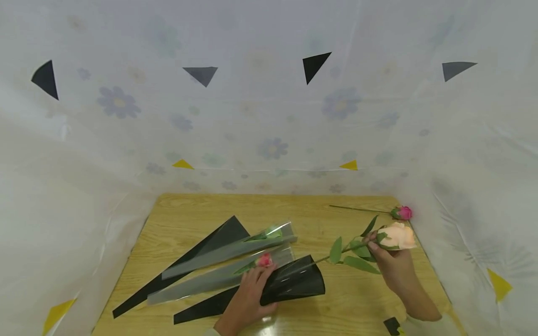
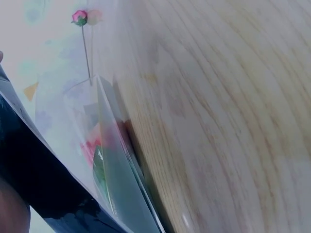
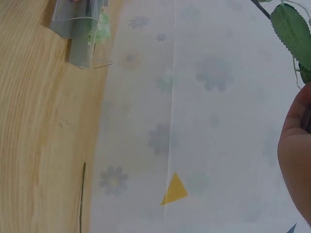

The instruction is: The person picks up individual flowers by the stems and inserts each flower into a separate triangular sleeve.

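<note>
My left hand (image 1: 250,298) grips a black cone-shaped flower sleeve (image 1: 294,282) near its wide mouth, which faces right. In the left wrist view the dark sleeve (image 2: 39,170) is raised above the table. With thumb and fingers my right hand (image 1: 392,270) pinches the stem of a large peach artificial rose (image 1: 396,236), just under the bloom. Its leafy stem slants down left, and the lower end passes into the sleeve's mouth, hidden inside. Green leaves (image 3: 291,36) show above the right hand in the right wrist view.
Behind the left hand lie a clear-fronted sleeve with a pink rose (image 1: 265,260), another with a green flower (image 1: 275,232), and a black sleeve (image 1: 210,242). A loose pink rose (image 1: 404,213) lies at the table's back right. Flower-patterned sheeting (image 1: 269,116) surrounds the wooden table (image 1: 353,303).
</note>
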A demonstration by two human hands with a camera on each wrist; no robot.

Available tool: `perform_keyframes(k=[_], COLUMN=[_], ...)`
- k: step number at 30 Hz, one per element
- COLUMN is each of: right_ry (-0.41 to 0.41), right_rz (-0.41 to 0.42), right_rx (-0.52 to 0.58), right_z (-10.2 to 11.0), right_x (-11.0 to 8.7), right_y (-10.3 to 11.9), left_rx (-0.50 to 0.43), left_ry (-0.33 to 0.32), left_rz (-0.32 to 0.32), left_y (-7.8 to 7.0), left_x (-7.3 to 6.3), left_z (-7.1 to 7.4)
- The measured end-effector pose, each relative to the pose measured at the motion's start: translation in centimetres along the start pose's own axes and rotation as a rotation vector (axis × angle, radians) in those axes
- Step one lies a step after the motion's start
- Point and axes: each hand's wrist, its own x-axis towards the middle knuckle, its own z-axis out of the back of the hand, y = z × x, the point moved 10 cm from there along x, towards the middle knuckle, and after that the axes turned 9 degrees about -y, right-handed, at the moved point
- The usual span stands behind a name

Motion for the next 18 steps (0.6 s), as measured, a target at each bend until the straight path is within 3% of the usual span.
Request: perform_keyframes(k=[5, 12, 18], right_ry=[0.041, 0.035, 0.027], right_rz=[-0.007, -0.026, -0.023], right_rx=[-0.076, -0.077, -0.176], right_z=[-0.8, -0.6, -1.4], right_x=[-0.3, -0.5, -0.5], right_y=[-0.7, -1.8, -2.2], left_rx=[-0.023, -0.036, -0.043], left_ry=[-0.024, -0.034, -0.029], left_rz=[-0.005, -0.017, -0.014], left_y=[-0.2, -0.7, -0.9], left_x=[0.1, 0.4, 0.6], left_z=[0.1, 0.4, 0.3])
